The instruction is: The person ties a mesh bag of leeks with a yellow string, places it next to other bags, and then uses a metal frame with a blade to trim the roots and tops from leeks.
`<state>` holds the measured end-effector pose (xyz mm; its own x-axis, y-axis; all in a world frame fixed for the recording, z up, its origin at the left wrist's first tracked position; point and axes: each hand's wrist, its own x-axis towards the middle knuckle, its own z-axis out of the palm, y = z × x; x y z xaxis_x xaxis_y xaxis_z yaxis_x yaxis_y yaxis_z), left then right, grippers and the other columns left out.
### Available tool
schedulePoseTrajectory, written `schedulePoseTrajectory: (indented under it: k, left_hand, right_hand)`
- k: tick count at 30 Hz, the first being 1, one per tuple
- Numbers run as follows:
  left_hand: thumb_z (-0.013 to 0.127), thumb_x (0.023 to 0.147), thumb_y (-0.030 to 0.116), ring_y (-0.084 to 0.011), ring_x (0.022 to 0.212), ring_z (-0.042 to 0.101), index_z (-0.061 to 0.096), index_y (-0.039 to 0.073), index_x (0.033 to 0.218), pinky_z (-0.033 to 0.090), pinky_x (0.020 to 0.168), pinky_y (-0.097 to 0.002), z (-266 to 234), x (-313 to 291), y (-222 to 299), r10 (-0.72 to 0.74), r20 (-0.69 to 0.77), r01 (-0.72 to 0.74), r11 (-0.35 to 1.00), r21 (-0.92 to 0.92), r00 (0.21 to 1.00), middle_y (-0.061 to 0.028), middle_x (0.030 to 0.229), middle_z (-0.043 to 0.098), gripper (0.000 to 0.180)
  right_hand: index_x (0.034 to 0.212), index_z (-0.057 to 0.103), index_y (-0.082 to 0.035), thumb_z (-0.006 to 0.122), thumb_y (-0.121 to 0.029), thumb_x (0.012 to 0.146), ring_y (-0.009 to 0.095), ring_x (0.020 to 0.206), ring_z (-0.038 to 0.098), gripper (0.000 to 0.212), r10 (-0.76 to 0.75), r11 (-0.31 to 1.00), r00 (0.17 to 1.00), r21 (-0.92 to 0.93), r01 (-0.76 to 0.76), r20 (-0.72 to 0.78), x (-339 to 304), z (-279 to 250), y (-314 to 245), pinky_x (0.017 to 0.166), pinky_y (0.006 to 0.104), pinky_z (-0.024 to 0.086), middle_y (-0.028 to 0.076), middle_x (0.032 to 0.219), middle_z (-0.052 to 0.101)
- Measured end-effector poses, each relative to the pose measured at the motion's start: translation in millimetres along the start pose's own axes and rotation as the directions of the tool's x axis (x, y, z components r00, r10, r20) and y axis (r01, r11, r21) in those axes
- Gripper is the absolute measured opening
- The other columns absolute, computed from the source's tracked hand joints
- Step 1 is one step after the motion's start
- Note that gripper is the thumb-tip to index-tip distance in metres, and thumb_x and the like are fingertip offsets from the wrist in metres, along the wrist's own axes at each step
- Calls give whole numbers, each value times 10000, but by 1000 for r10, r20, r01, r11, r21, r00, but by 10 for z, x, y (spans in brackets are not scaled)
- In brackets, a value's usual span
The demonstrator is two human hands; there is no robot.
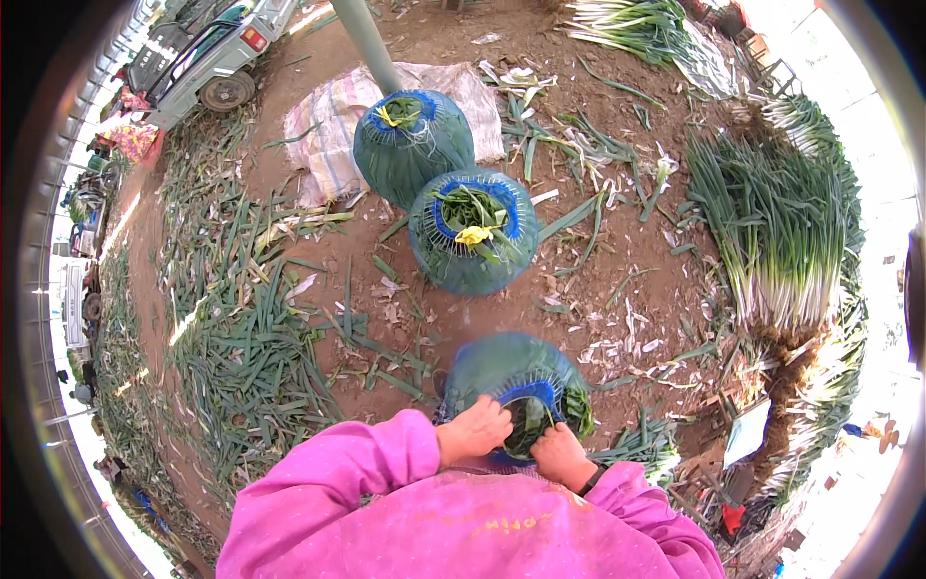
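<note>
Here, pinching the blue rim (542, 391) of a filled net bag (502, 362) with left hand (477, 427) and right hand (561, 455), narrowly, at either side of the mouth; cannot tell whether on cord or mesh. Set just before the pink top (463, 531), near two more net bags (473, 268), well left of stacked green-and-white stalks (781, 232).

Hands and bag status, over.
Left hand, right hand gripping blue rim of near net bag. Mouth open, green leaves showing. Two other net bags ahead, away from hands.
</note>
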<state>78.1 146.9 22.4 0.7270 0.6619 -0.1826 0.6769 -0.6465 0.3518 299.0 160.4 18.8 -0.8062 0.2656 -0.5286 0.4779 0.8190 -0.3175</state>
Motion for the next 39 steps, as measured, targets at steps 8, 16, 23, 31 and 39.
schedulePoseTrajectory:
  k: [8, 16, 23, 31, 39]
  left_hand:
    - [571, 767, 220, -211, 764, 584, 658, 149, 742, 372, 756, -366, 29, 560, 131, -90, 207, 106, 992, -67, 974, -33, 751, 616, 115]
    - [527, 791, 179, -168, 820, 568, 638, 164, 775, 370, 803, -351, 107, 287, 322, -196, 153, 205, 978, -42, 969, 8, 775, 590, 113]
    - [530, 782, 192, -181, 814, 592, 689, 168, 767, 371, 840, -379, 202, 125, 192, -295, 20, 295, 955, -24, 955, 2, 783, 636, 162]
    - [503, 809, 180, -196, 813, 585, 650, 144, 881, 390, 808, -382, 150, -196, -171, -179, -70, 162, 967, -196, 981, -25, 882, 610, 168]
    - [529, 794, 171, -234, 849, 605, 601, 90, 933, 468, 723, -379, -175, -1250, -474, -108, -54, 82, 931, -355, 993, -94, 1021, 588, 176]
  right_hand:
    - [698, 680, -177, 556, -222, 728, 171, 797, 591, 135, 45, 998, 998, -50, -47, -34, -122, 173, 322, 734, 348, 386, -9, 726, 641]
    - [692, 678, -201, 525, -267, 772, 162, 768, 611, 185, -106, 990, 992, -83, 112, 75, -29, 441, 266, 690, 360, 378, -21, 714, 655]
    - [704, 667, -201, 523, -263, 776, 175, 762, 613, 172, -157, 984, 986, -76, 161, 52, 186, 363, 225, 678, 367, 382, -11, 708, 653]
    - [715, 681, -181, 591, -391, 735, 190, 804, 605, 229, 36, 997, 989, -75, -26, 141, 421, -87, -102, 736, 376, 379, 6, 741, 659]
    - [720, 678, -159, 673, -391, 641, 205, 836, 589, 245, 216, 972, 972, -114, -206, 86, 506, -315, -143, 774, 373, 392, 18, 776, 653]
